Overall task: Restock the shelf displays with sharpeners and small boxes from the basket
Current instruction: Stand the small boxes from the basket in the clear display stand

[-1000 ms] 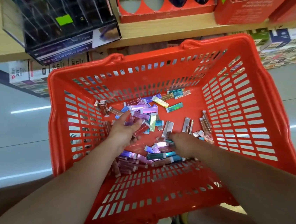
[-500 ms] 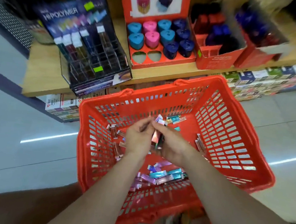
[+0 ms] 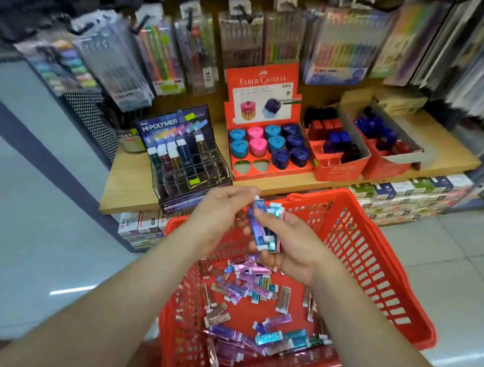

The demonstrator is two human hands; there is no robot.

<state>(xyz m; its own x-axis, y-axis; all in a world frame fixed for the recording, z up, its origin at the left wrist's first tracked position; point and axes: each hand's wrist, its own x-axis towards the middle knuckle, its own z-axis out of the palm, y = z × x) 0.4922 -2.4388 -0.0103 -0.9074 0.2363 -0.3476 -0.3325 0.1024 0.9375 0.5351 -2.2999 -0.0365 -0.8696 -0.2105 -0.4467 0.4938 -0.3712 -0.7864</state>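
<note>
Shelf display holds ten sharpeners; above one basket, left hand and right hand grip several small boxes.

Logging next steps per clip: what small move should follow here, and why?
Probably carry the small boxes gripped in the right hand to the Hi-Polymer display: they sit above the basket, and most display compartments look unfilled.

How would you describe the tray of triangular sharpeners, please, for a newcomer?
On the wooden shelf behind the red basket, three red trays stand side by side. The Faber-Castell tray is the leftmost, beside the Hi-Polymer case. Only it has a tall backboard, pink and blue sharpeners, and two empty triangular holes.
</note>
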